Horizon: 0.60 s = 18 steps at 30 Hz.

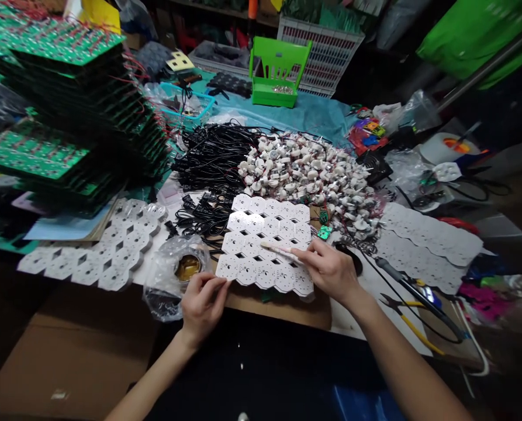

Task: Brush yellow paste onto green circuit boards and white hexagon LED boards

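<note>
Our left hand (203, 304) pinches the near corner of a white panel of round LED boards (267, 242). Our right hand (331, 270) grips a pale pen-like stick (280, 249), its tip resting on the panel.

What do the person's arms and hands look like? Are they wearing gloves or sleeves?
No gloves and no sleeves show. Both forearms are bare all the way to the bottom edge of the picture. The left hand and right hand wear no rings, watch or bracelets that can be seen, and the fingernails look short and plain.
</note>
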{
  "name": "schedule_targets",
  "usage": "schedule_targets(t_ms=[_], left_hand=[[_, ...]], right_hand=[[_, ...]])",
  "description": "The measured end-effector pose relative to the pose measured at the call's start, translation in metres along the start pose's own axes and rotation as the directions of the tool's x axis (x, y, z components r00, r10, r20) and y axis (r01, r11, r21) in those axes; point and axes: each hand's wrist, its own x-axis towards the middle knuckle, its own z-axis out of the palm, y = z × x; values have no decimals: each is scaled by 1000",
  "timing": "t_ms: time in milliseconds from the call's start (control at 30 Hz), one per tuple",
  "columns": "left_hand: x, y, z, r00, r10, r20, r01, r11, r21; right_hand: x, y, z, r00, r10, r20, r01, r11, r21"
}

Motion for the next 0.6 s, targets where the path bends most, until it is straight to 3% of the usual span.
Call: schedule_targets(t_ms=[133, 267, 600], left_hand=[[-1, -1, 0, 1000, -13, 7, 13, 1000, 0], [-2, 0, 0, 999, -31, 14, 31, 999, 8], [-4, 0, 1, 997, -68, 36, 68, 998, -4]], right_hand=[[9, -2, 1, 1000, 13, -26, -13, 1000, 16], [13, -14, 2, 997, -76, -3, 76, 994, 81], [43, -20, 18, 994, -102, -35, 102, 995, -25]])
